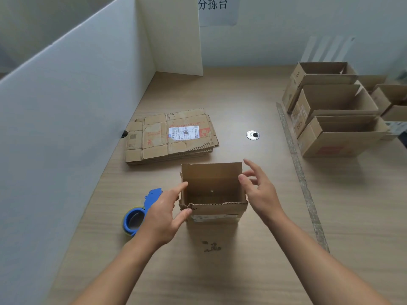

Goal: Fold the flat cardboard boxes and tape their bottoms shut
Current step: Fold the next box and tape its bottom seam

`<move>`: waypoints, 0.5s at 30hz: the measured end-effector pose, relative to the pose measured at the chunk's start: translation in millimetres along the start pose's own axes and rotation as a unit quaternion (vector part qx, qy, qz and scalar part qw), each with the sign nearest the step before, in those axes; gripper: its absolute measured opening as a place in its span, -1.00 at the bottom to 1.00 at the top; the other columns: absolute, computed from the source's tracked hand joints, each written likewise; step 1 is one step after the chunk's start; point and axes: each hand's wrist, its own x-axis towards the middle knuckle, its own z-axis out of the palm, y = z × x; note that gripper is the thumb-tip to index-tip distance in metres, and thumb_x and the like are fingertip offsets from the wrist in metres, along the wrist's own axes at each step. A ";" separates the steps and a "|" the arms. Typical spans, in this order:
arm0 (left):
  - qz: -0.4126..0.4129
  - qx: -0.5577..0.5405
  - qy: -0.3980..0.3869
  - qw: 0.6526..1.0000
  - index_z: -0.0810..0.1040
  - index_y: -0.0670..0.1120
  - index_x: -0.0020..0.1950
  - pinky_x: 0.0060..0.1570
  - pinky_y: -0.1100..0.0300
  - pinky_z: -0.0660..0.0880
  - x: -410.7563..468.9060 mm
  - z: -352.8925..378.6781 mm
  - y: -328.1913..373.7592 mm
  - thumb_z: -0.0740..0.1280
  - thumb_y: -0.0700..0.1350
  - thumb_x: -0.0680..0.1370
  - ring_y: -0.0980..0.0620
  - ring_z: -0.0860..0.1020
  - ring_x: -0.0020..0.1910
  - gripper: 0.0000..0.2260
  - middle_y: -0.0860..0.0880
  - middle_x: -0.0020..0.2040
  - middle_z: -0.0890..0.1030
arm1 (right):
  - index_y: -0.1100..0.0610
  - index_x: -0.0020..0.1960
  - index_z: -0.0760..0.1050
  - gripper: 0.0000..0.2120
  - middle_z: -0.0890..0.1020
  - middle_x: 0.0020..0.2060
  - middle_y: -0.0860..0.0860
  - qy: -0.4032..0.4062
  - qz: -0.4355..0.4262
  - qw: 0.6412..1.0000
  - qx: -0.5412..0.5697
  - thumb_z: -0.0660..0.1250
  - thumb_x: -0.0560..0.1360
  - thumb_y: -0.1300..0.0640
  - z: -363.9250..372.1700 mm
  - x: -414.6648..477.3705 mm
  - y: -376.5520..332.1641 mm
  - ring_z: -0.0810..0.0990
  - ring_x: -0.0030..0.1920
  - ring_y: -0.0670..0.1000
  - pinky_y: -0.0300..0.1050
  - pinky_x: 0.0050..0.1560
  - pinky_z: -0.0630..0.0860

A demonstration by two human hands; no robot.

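The left hand (pixel 163 214) lies against the left end of the small cardboard box (pixel 213 194). Its thumb touches the near left corner and its forefinger reaches straight along the left wall; the fingers are loose, not clamped. The right hand (pixel 259 194) is at the box's right wall with fingers spread apart, the thumb at or just off the edge; actual contact cannot be told.

The box stands upright on the wooden table (pixel 242 271), close in front of the person, with its open mouth pointing up. Its long axis runs left to right, and the far flap stands straight up.

Just left of the left hand, partly hidden by it, lies a blue tape dispenser (pixel 141 212). Beyond the box lies a stack of flat cardboard (pixel 171 137) beside a white partition (pixel 66 106). A round metal grommet (pixel 252 135) sits in the table. At far right stand several folded open boxes (pixel 334 111).
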 end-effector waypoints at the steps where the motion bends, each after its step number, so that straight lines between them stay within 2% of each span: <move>1: -0.004 0.002 -0.005 1.000 0.28 0.16 0.52 0.18 0.12 0.50 0.4 -0.4 -0.6 0.44 0.01 0.53 0.10 0.48 0.17 -0.40 0.14 0.21 0.47 | -0.24 0.42 0.35 -0.59 0.53 0.07 -0.07 0.002 0.010 1.000 -0.003 0.30 0.62 0.03 1.2 5.8 -0.3 0.56 -0.02 -0.06 -0.27 -0.04 0.50; 4: -0.003 -0.002 -0.008 1.000 0.28 0.13 0.53 0.15 0.10 0.53 2.2 0.6 -0.8 0.45 0.01 0.52 0.10 0.48 0.14 -0.38 0.14 0.21 0.45 | -0.22 0.50 0.29 -0.55 0.47 0.16 -0.06 -0.014 0.053 0.998 -0.009 0.25 0.63 -0.05 5.5 23.2 1.3 0.53 0.06 -0.03 0.00 0.21 0.51; 6: -0.004 -0.014 -0.002 1.000 0.27 0.12 0.53 0.17 0.18 0.52 2.7 2.4 1.6 0.46 -0.02 0.52 0.14 0.47 0.18 -0.37 0.12 0.24 0.45 | -0.23 0.41 0.41 -0.65 0.48 0.20 -0.08 -0.042 0.070 0.997 -0.003 0.23 0.63 -0.07 7.0 29.9 2.8 0.51 0.19 -0.04 0.14 0.32 0.47; 8: -0.013 -0.023 0.005 1.000 0.26 0.10 0.54 0.17 0.23 0.52 3.4 3.8 2.8 0.46 -0.03 0.52 0.16 0.47 0.20 -0.36 0.12 0.28 0.45 | -0.28 0.17 0.54 -0.81 0.54 0.16 -0.11 -0.059 0.067 0.996 0.012 0.26 0.59 -0.11 7.0 31.4 3.5 0.55 0.14 -0.02 0.22 0.26 0.51; 10: -0.025 -0.036 0.009 0.999 0.26 0.09 0.54 0.17 0.22 0.53 4.3 3.8 3.2 0.46 -0.04 0.52 0.17 0.48 0.20 -0.35 0.11 0.28 0.45 | -0.21 0.00 0.58 -0.91 0.60 0.06 -0.09 -0.058 0.053 0.997 0.010 0.29 0.57 -0.10 5.5 29.3 4.2 0.57 0.03 -0.02 0.22 0.18 0.54; 12: -0.031 -0.047 0.008 0.998 0.26 0.10 0.54 0.14 0.21 0.55 5.6 3.5 3.7 0.47 -0.05 0.51 0.19 0.48 0.18 -0.34 0.11 0.28 0.44 | -0.17 -0.08 0.57 -0.89 0.63 -0.03 -0.07 -0.058 0.044 0.997 -0.003 0.31 0.60 -0.04 3.5 26.5 6.5 0.58 -0.04 -0.03 0.17 0.14 0.57; 15: -0.033 -0.056 0.012 0.998 0.26 0.11 0.54 0.08 0.19 0.57 7.8 2.6 2.3 0.49 -0.07 0.48 0.19 0.50 0.16 -0.31 0.11 0.28 0.44 | -0.11 -0.14 0.57 -0.85 0.63 -0.19 -0.16 -0.054 0.025 0.998 -0.037 0.32 0.60 0.02 0.2 24.1 6.6 0.59 -0.12 -0.04 0.10 0.05 0.59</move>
